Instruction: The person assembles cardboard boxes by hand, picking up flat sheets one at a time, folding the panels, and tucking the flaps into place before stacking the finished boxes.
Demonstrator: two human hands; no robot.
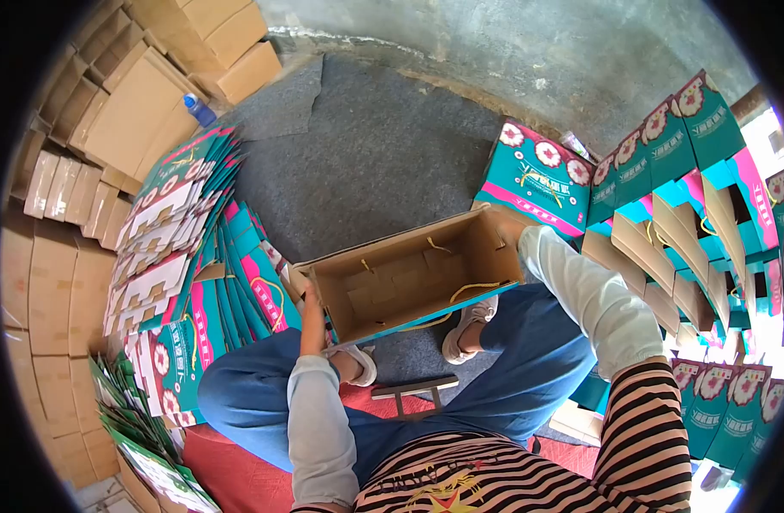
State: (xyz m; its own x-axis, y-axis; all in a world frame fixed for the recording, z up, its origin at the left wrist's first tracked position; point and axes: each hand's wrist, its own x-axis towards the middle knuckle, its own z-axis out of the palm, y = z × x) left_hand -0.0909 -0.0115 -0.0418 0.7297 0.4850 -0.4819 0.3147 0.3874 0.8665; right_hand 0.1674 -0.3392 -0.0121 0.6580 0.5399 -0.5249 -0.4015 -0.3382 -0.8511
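Observation:
An open cardboard gift box (400, 295) is held between my hands above my lap, its bare brown inside facing up. Yellow cord handles (426, 321) hang on its long sides, and a strip of teal print shows along the near edge. My left hand (312, 321) grips the box's left end, thumb near the rim. At the right end, my right hand (509, 229) is closed on the side wall, its fingers partly hidden. To the left lies a fanned pile of flattened printed boxes (229, 282), close to my left hand.
Made-up teal boxes (542, 175) stand to the right, with several open-topped ones (666, 239) stacked beside them. Brown cartons (54, 291) line the left side. A blue bottle (200, 110) stands near them. Dark floor matting (366, 154) reaches a concrete wall (495, 51).

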